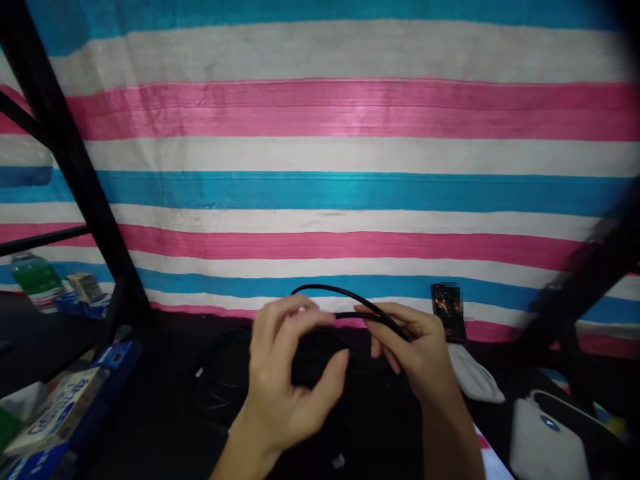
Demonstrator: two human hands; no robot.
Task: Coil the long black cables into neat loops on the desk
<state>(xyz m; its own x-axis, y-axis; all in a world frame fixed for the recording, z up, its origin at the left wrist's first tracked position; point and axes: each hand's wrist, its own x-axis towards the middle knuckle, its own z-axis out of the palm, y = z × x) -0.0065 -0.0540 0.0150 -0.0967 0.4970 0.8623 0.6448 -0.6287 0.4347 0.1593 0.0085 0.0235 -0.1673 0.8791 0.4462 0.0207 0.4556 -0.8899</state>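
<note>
A thin black cable (345, 295) loops up between my two hands, in front of a pink, white and blue striped sheet. My left hand (287, 373) pinches one part of the cable with its fingertips, thumb spread below. My right hand (413, 350) is closed round the cable's other side, where it runs down over the fingers. More coiled black cable (220, 377) lies on the dark surface below my left hand.
A black metal frame post (75, 167) slants at left, with a green bottle (35, 280) and boxes (55, 407) on shelves. A dark phone (449, 312) leans against the sheet at right. A white mask (475, 377) and a white device (547, 440) lie at lower right.
</note>
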